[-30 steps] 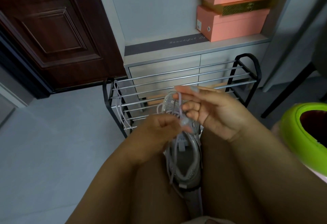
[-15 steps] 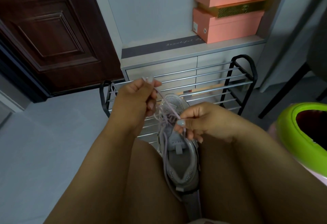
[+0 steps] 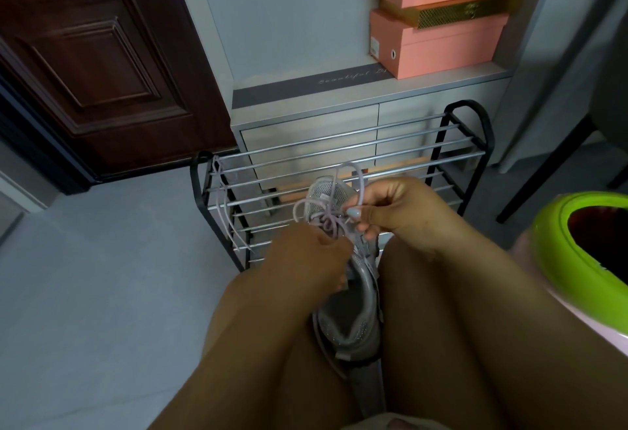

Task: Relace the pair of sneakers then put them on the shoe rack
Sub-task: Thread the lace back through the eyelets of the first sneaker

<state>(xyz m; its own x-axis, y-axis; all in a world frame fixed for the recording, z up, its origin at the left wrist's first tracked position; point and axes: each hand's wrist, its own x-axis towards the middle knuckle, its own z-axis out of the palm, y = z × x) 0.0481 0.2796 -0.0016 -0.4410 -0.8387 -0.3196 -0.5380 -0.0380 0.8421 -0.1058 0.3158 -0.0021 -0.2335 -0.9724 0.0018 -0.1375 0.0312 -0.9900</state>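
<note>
The dark wooden door [image 3: 95, 65] fills the upper left, shut against the pale grey floor [image 3: 102, 293]. Beside it stands a grey drawer cabinet [image 3: 306, 123], and on its top sit two pink shoe boxes [image 3: 441, 38] stacked with a flat gold box [image 3: 445, 13] between them. At my right is a lime green bin [image 3: 571, 246] with a dark inside.

In front of the cabinet stands the shoe rack [image 3: 339, 154], black end frames with silver bars. A loose lilac lace [image 3: 226, 205] hangs over the bars at its left end.

My bare thighs come up from the bottom edge, and the grey sneaker [image 3: 353, 310] is wedged between them, heel toward me, mesh toe pointing at the rack. I cannot see a second sneaker anywhere.

My left hand [image 3: 309, 256] sits over the tongue area, its fingers curled down at the crossing laces; whether they pinch the lace I cannot tell, since the back of my hand hides them. My right hand [image 3: 397, 212] is just beyond it, thumb and bent fingers pinching the sneaker's lilac shoelace [image 3: 328, 222], which rises in a loop above my knuckles and another loop to the left of the toe
</note>
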